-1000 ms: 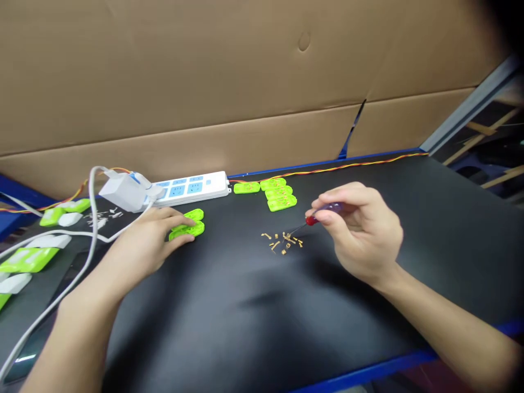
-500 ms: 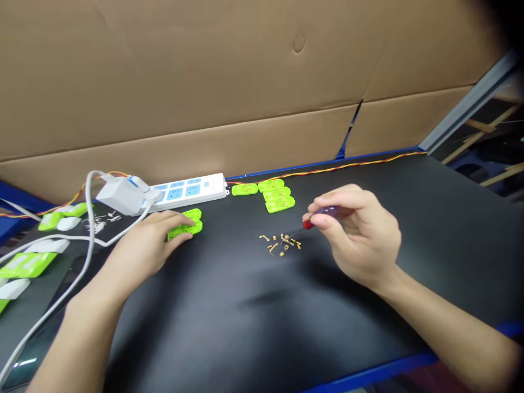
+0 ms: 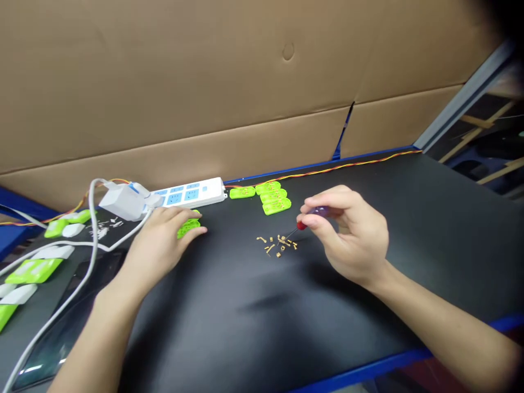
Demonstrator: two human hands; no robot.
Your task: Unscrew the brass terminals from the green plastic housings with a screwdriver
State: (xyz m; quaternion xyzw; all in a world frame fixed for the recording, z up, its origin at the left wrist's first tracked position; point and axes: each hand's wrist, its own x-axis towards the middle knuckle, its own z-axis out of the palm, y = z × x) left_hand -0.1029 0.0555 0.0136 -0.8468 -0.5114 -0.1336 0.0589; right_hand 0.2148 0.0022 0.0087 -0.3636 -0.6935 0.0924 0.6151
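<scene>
Cardboard (image 3: 204, 82) backs the black table (image 3: 229, 338), where a power strip (image 3: 209, 189) and white cable (image 3: 94, 218) crowd the left hand (image 3: 161, 240), spread over green cases (image 3: 189, 228), while the right hand (image 3: 352, 234) pinches a screwdriver (image 3: 320, 212), tip among brass bits (image 3: 279, 255).

- The tabletop (image 3: 254, 344) is moderately lit from above.
- Soft, dark shadows are cast on it below the right fingers (image 3: 327, 200) and beside the left forearm (image 3: 114, 316).
- Glare is reflected in the glossy panel (image 3: 57, 346), nearer than the left fingers (image 3: 180, 217).
- Beyond the right fingers, the upper corner is blacked out, its edge blurred.
</scene>
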